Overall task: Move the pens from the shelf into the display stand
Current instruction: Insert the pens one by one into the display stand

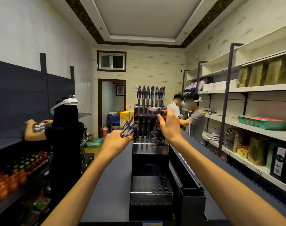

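Observation:
A tall black tiered display stand (150, 147) rises from the dark shelf top (109, 185) straight ahead. Its top tier holds a row of several upright black pens (149, 96); a few more stand in the middle tier. The lower tiers show open round holes. My left hand (117, 140) grips a bundle of several pens (129, 128) just left of the stand, their tips pointing up and right. My right hand (169, 123) pinches a single pen (158, 121) in front of the stand's right side, over the middle tier.
A black box (192, 207) stands at the stand's lower right. A person in black works at the left shelves above drink bottles (16, 175). Two more people stand behind the stand on the right. White wall shelves (253, 128) with packaged goods and a green basket (261, 122) line the right.

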Demonstrator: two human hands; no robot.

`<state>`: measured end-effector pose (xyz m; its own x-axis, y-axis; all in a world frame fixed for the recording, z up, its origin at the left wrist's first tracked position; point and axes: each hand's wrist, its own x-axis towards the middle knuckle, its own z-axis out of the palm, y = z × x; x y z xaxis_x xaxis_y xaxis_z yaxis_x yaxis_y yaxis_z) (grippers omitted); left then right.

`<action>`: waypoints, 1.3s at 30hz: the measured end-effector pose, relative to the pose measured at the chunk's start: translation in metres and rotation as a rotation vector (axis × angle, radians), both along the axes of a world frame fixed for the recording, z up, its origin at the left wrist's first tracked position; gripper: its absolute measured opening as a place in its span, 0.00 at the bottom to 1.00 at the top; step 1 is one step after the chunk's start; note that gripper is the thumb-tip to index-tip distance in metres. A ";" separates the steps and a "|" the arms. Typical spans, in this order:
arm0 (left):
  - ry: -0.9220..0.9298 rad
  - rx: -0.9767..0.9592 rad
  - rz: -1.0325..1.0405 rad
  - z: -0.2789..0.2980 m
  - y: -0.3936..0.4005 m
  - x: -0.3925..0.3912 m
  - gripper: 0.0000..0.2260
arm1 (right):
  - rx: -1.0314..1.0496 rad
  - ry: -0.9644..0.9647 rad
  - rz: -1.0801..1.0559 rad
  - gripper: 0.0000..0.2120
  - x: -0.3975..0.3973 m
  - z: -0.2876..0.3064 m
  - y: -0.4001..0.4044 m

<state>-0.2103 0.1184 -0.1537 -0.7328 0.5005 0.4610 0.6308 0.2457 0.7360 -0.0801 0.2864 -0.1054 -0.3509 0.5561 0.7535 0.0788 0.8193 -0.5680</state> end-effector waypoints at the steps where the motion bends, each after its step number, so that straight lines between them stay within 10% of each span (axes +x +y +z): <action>1: 0.007 -0.005 0.007 0.001 -0.001 0.001 0.15 | 0.022 -0.003 -0.011 0.08 -0.002 -0.001 0.000; 28: -0.037 0.037 -0.054 0.001 0.013 0.005 0.18 | 0.052 -0.350 -0.182 0.10 -0.008 -0.013 0.009; 34: -0.020 0.026 -0.109 0.007 0.026 0.017 0.14 | -0.459 -0.182 0.526 0.02 0.008 -0.001 -0.017; 39: 0.059 0.020 -0.116 0.012 0.031 0.029 0.08 | -0.514 -0.225 0.648 0.08 0.019 -0.003 -0.022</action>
<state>-0.1810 0.1494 -0.1415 -0.6419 0.5703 0.5126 0.6964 0.1539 0.7009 -0.0608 0.2639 -0.1084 -0.8280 0.4479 0.3373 -0.1609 0.3864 -0.9082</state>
